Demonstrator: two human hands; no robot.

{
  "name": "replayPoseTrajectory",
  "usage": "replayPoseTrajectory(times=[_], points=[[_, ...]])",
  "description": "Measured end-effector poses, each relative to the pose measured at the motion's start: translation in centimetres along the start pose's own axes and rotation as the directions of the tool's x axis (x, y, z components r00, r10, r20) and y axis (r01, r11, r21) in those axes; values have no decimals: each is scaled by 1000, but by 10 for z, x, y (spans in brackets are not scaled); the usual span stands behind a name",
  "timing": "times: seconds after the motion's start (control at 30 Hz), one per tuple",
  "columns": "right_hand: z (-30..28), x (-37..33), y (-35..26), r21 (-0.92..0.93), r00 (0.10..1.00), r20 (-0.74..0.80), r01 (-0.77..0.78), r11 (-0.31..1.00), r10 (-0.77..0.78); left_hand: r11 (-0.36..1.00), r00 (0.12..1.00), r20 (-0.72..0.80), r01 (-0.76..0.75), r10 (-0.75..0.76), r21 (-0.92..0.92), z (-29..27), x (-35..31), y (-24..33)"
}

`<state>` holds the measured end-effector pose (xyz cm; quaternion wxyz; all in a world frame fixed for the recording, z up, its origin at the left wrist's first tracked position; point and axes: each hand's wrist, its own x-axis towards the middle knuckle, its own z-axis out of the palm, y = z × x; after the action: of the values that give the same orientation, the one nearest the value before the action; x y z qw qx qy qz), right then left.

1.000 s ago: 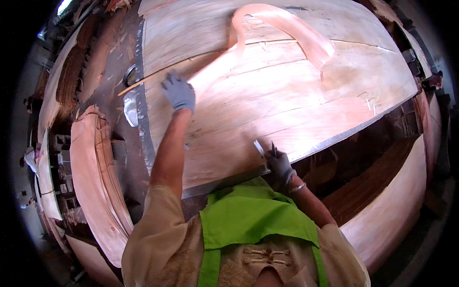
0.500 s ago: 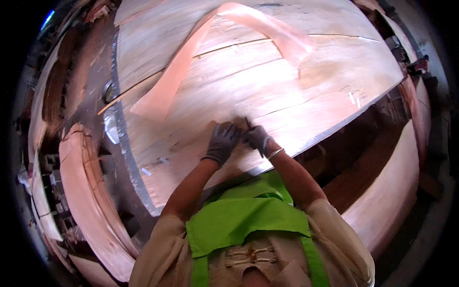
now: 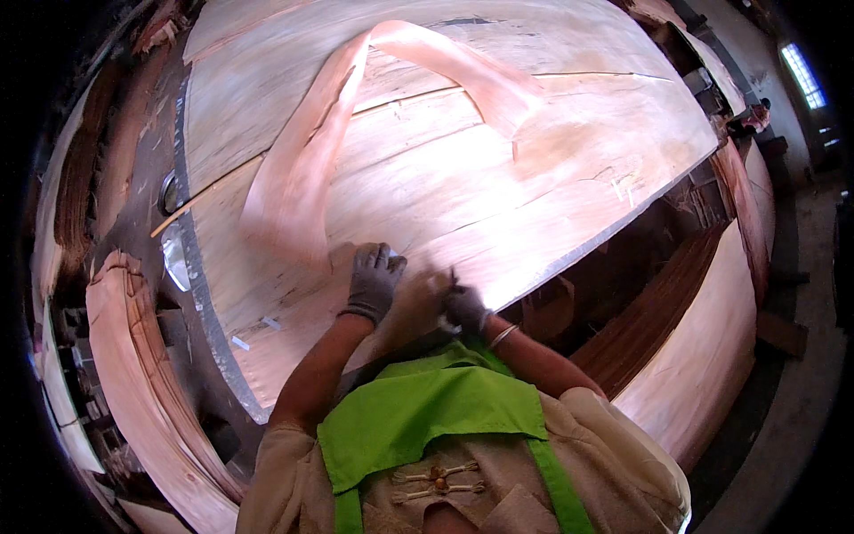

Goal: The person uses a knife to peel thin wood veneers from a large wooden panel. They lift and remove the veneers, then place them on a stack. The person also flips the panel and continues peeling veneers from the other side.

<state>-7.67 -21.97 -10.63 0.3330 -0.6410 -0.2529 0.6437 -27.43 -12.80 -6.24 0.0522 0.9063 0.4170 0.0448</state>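
A broad wood veneer sheet [image 3: 569,187] with several cracks lies before me. My left hand [image 3: 374,283], in a grey glove, is over its near part with the fingers bent and closed. A small whitish bit shows at those fingertips, too small to name. Closer to my body, at the sheet's near edge, my right hand [image 3: 464,307] is closed in a dark glove. A thin dark tool tip pokes up from that fist; motion blur hides its kind. Beyond my left hand, a loose veneer strip [image 3: 307,160] lies bent in an arch.
Stacked veneer [image 3: 680,325] stands low at the right, below the grey table edge [image 3: 605,238]. Another veneer bundle [image 3: 147,356] is at the left. A thin wooden stick [image 3: 209,198] juts past the left edge. Small white strips [image 3: 240,343] lie on the sheet's near left.
My hands have moved apart, the right one drawing back toward my body. The loose strip's left end has shifted nearer to my left hand. The whole view has swung somewhat to the right.
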Motion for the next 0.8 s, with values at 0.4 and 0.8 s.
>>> replayPoseTrajectory(times=[0.4, 0.8], points=[[-234, 163, -96, -362, 823, -127, 481, 799, -553, 969, 962, -228, -190, 151, -159, 50, 212, 166], [-251, 89, -167, -920, 937, -52, 89, 382, -345, 942, 958, -246, -214, 150, -259, 31, 230, 178]])
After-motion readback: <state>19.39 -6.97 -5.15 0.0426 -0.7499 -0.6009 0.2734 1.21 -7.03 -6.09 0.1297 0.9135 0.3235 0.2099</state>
